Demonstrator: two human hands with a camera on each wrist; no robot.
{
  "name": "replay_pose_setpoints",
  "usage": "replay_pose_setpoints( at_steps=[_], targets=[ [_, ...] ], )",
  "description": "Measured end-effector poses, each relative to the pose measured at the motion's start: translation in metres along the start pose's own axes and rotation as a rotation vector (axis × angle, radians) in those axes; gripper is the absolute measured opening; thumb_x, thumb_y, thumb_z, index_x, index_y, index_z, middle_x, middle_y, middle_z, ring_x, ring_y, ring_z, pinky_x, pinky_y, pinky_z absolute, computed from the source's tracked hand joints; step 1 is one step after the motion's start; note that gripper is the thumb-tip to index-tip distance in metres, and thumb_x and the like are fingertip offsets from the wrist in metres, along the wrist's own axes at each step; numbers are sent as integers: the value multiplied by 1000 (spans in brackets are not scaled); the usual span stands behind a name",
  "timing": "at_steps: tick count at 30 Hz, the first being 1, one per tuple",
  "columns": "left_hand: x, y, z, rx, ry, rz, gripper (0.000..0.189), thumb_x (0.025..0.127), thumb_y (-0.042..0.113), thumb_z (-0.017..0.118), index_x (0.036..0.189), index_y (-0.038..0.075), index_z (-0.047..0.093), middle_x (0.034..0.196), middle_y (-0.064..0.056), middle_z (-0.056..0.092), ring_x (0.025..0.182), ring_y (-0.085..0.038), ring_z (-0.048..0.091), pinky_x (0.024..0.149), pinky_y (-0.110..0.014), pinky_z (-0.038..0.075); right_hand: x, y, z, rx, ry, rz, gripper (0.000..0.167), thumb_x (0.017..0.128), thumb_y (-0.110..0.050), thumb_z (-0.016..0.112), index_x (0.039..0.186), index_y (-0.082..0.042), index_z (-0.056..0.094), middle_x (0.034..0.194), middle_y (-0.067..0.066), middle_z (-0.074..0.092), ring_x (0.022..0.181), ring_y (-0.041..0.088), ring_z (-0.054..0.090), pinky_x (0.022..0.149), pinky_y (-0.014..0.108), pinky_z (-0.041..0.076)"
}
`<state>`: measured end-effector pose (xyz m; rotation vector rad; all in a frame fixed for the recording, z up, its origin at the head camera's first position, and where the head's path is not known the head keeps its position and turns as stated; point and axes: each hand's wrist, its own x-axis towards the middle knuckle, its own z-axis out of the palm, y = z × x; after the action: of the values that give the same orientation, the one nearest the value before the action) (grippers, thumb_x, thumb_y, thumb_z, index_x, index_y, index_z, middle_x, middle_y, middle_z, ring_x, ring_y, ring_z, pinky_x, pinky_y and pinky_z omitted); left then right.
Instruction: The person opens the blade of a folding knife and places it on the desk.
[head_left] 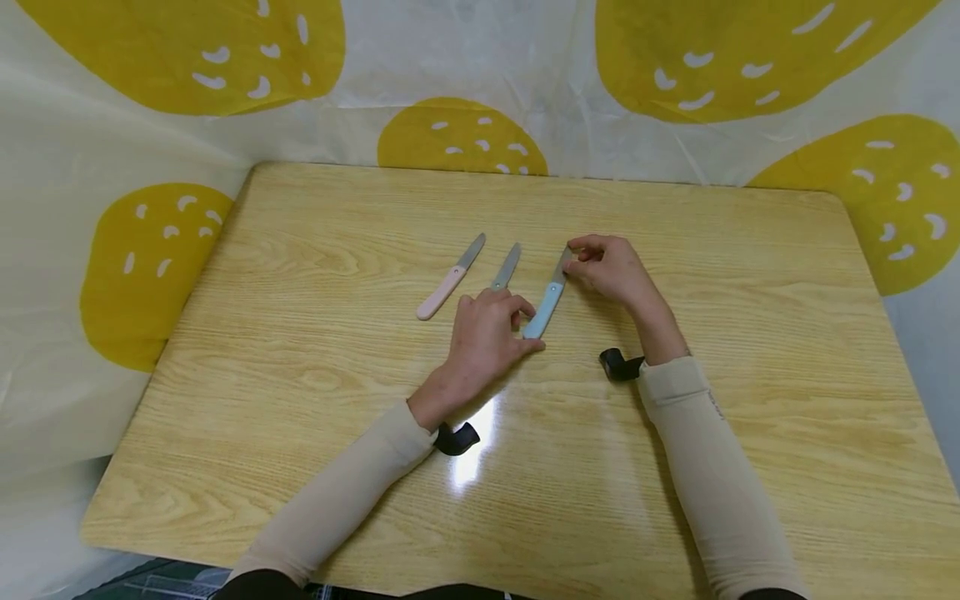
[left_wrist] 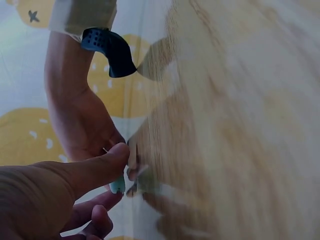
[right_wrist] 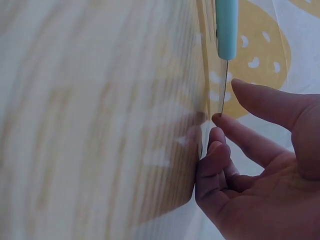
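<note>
Three small knives are on or just over the wooden table. My left hand (head_left: pixel 486 329) pinches the handle end of the light blue knife (head_left: pixel 545 310) between thumb and index finger. That handle (left_wrist: pixel 117 184) appears slightly off the tabletop in the left wrist view. At the blade end is my right hand (head_left: pixel 611 271); its index fingertip touches the tip, while the thumb stands close beside the blade (right_wrist: pixel 225 90), apparently not pressing it. A grey-green knife (head_left: pixel 507 267) lies partly hidden under my left hand. The pink-handled knife (head_left: pixel 448 285) lies farther left, blade pointing away.
The wood-grain table (head_left: pixel 300 375) has rounded corners. A white cloth with yellow patches (head_left: pixel 465 133) hangs behind it and along its sides. Black wrist mounts (head_left: pixel 456 439) sit at both sleeve cuffs, close over the tabletop.
</note>
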<state>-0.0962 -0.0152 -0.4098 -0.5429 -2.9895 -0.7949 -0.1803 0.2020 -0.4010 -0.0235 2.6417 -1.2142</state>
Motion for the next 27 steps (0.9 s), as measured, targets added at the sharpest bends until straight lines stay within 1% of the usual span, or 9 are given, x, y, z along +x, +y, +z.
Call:
replay_pose_setpoints(
  at_steps=[6,13,19,23,25,27],
  targets=[
    [1,0,1,25,-16,-7,45,73,48,94,107,23,80,85,5,66,80,-13,55,77,-33,35,2,-1,1,-37,-33,-14,44,101,-18,67,140,0,63,117,22,63,97,28,55,74,27,43],
    [2,-1,3,33,-23,-2,47,71,49,94,107,22,80,84,6,65,80,-14,55,78,-32,35,2,-1,0,-45,-79,-26,48,103,-20,66,145,0,58,126,26,62,106,32,54,81,32,43],
    [3,-3,6,38,-31,-1,48,72,51,93,108,23,79,83,6,63,81,-13,54,77,-31,34,1,0,-2,-36,-87,-12,50,103,-21,64,148,0,55,133,26,61,109,32,54,82,33,43],
    [4,-3,6,41,-40,0,49,72,52,93,109,23,79,84,7,62,83,-14,54,78,-32,35,0,-1,-3,-40,-84,-10,52,104,-24,64,148,1,54,134,27,61,113,35,55,83,33,44],
    [5,-5,5,40,-51,4,50,74,53,92,111,23,78,85,7,62,85,-14,54,79,-32,36,-1,-2,-4,-41,-83,-5,52,105,-25,63,148,2,54,133,28,60,116,36,56,86,36,46],
    [6,-7,2,32,-53,13,50,77,54,89,114,23,77,89,6,64,89,-15,55,81,-33,38,-2,-2,-5,-33,-80,4,53,105,-26,62,148,3,53,135,28,59,121,38,56,92,41,49]
  ],
)
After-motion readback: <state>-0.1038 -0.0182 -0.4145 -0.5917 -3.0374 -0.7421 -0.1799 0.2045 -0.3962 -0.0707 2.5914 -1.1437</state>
